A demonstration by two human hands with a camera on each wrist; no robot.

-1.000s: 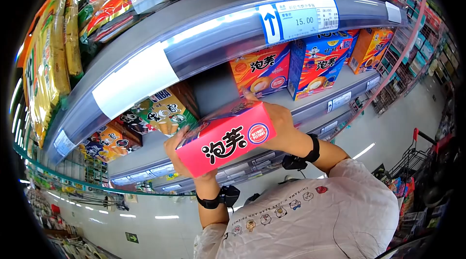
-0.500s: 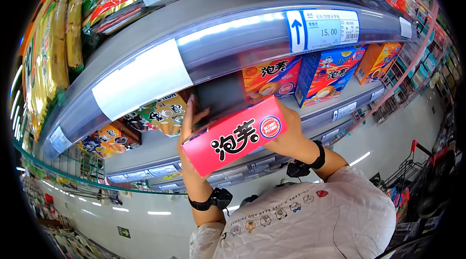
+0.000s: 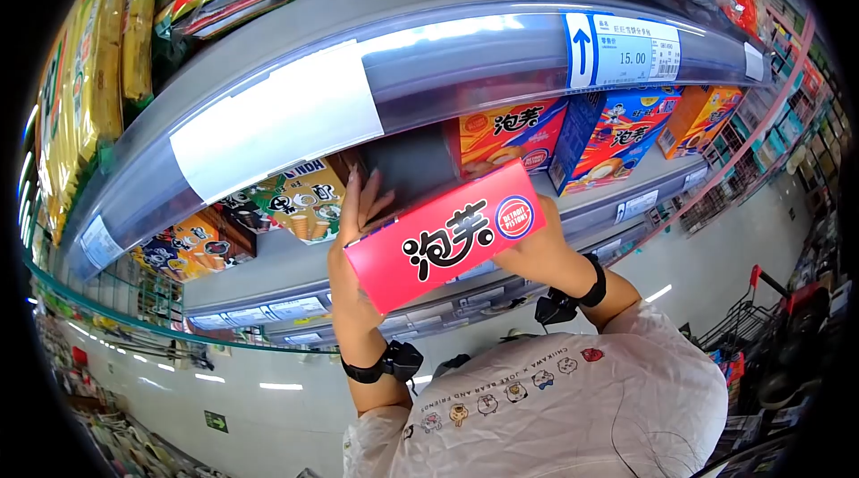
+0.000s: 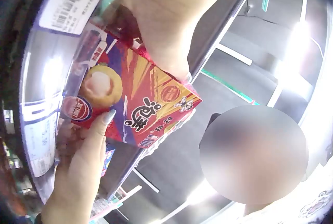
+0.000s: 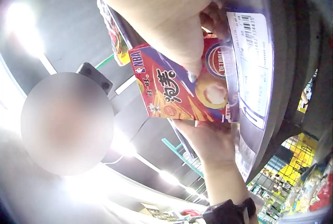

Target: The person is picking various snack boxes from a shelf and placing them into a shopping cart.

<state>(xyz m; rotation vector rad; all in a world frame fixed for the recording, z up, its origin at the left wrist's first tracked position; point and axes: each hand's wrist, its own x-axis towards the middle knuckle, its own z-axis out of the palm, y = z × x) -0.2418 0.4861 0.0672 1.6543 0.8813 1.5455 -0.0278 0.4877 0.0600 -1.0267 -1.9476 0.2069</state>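
A red snack box (image 3: 445,234) is held tilted before a gap on a store shelf (image 3: 268,268), just below an orange box (image 3: 510,131). Its right end is gripped by the right hand (image 3: 537,250), while the left hand (image 3: 353,218) is pressed flat, fingers straight, against its left end.

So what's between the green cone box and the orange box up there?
Head view: a bare dark slot; the left hand and red box sit before it.
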